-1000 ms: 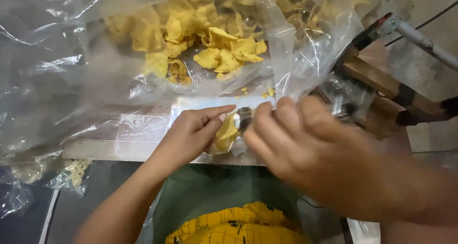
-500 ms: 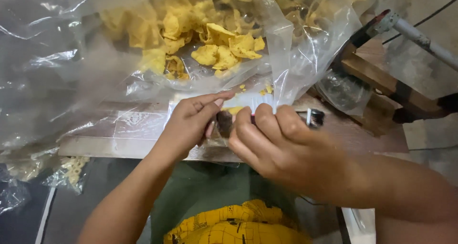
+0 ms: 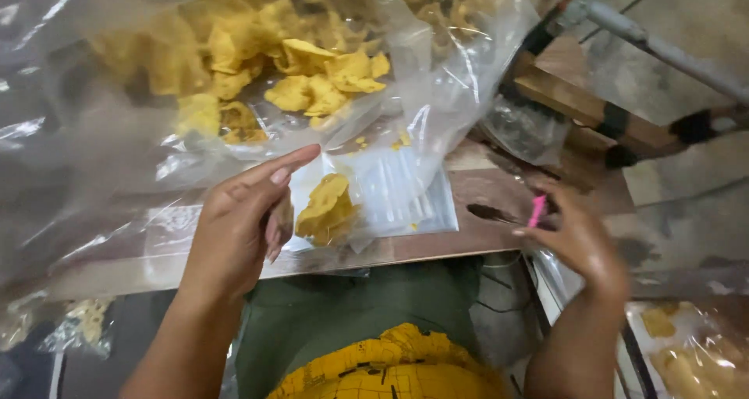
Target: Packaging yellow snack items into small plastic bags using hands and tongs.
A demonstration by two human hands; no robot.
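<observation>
hands work at the near edge of the tabletop (image 3: 468,247). left hand (image 3: 238,231) is open, fingers straight and held together, just beside a small clear bag (image 3: 367,200) with a few yellow chips (image 3: 324,208) inside, lying flat on the wood. right hand (image 3: 577,239) pinches a small pink piece (image 3: 537,210) toward the right edge. behind them, a large clear bag (image 3: 437,95) heaped with yellow chips sits along the far edge.
</observation>
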